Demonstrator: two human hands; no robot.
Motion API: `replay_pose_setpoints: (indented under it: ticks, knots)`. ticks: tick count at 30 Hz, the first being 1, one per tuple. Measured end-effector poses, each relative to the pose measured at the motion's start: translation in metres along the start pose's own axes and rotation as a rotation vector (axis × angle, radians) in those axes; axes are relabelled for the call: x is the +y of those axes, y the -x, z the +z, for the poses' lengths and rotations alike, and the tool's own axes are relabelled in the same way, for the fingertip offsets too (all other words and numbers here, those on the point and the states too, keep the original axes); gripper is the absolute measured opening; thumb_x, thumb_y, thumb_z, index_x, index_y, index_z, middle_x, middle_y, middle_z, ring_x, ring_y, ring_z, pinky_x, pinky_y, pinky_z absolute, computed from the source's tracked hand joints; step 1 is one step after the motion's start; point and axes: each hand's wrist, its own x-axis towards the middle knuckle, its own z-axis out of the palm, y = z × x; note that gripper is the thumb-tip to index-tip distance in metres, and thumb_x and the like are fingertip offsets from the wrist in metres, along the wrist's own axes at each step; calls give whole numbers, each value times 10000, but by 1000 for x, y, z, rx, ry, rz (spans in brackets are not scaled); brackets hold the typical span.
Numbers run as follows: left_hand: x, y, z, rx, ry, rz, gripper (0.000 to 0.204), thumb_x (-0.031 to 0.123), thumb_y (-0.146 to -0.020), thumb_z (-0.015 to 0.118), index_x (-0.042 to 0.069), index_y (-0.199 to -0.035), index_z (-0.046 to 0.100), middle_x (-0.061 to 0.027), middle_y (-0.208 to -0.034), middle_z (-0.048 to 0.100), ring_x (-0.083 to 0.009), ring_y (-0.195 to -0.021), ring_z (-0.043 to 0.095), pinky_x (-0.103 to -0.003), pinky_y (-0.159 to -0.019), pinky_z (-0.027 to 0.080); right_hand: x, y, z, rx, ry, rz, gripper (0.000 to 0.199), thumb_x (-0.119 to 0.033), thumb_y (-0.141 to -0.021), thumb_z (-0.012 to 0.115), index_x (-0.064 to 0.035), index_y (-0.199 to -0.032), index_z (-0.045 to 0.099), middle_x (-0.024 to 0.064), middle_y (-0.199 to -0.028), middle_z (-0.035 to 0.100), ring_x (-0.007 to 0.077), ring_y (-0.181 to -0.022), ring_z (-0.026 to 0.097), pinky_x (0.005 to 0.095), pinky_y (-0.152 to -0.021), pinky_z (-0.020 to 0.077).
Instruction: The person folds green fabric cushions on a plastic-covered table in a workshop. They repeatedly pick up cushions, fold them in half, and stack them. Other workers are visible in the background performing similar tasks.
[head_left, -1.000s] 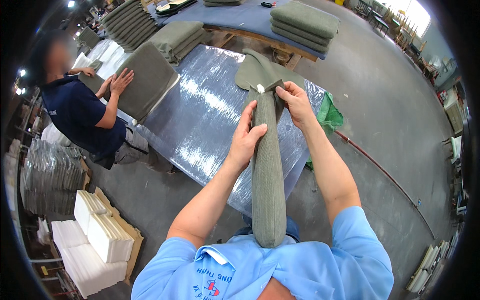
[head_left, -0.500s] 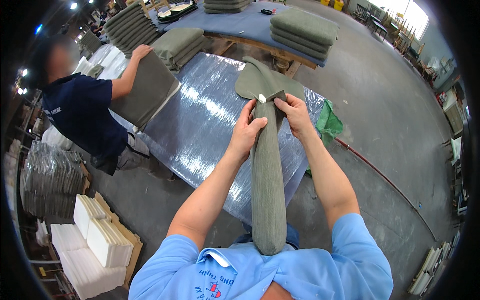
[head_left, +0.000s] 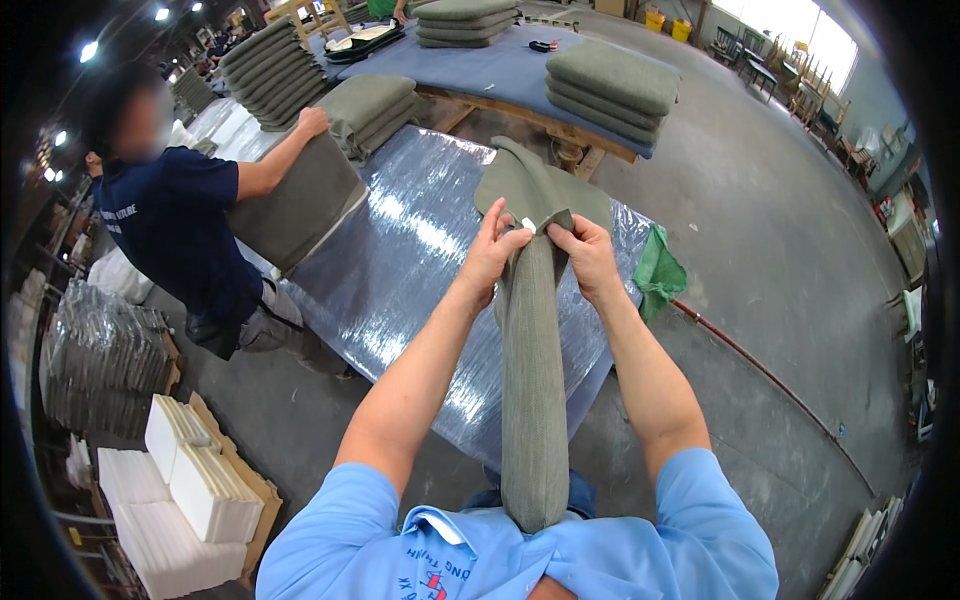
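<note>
A long grey-green fabric-covered cushion (head_left: pixel 534 390) is held on edge, its near end against my shirt and its far end over the table. A bit of white filling (head_left: pixel 528 225) shows at the far end, where the cover is open. My left hand (head_left: pixel 488 255) holds that end from the left, thumb against the white bit and index finger raised. With thumb and fingers my right hand (head_left: pixel 590 250) pinches a turned-up flap of the cover (head_left: pixel 556 220). Beyond them a loose part of grey-green fabric (head_left: pixel 545 180) lies spread on the plastic-wrapped table (head_left: pixel 400 260).
At the left, a co-worker in a dark shirt (head_left: pixel 190 220) handles a grey-green cushion (head_left: pixel 305 195). Stacked cushions (head_left: pixel 612 90) rest on the blue table (head_left: pixel 480 60) behind. White foam slabs (head_left: pixel 190 490) stand lower left. Green cloth (head_left: pixel 660 272) hangs at the table's right corner, by a red pole (head_left: pixel 750 350).
My left thumb has moved up onto the white filling, and its index finger has lifted. The cushion's far end sits slightly lower in view. The co-worker has shifted a little.
</note>
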Motion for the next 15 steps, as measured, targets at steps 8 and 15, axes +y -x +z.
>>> replay_pose_setpoints:
  ticks: [8,15]
  knots:
    - [-11,-13,-37,-146,36,15,255,182,-1036,697,67,-1263,677,27,-1022,682,-91,-980,617,-273,-942,464,-7,8,27,-30,-225,-64,248,-204,-1096,592,-31,-1229,711,26,-1158,731,108,-1045,641,279,-953,490]
    - [-16,-25,-9,-51,-34,268,134,171,-1087,619,85,-1002,676,68,-910,632,-41,-866,534,-233,-803,437,7,9,10,-46,-127,-3,303,-277,-1097,607,-9,-1077,746,-5,-967,716,71,-865,626,242,-803,492]
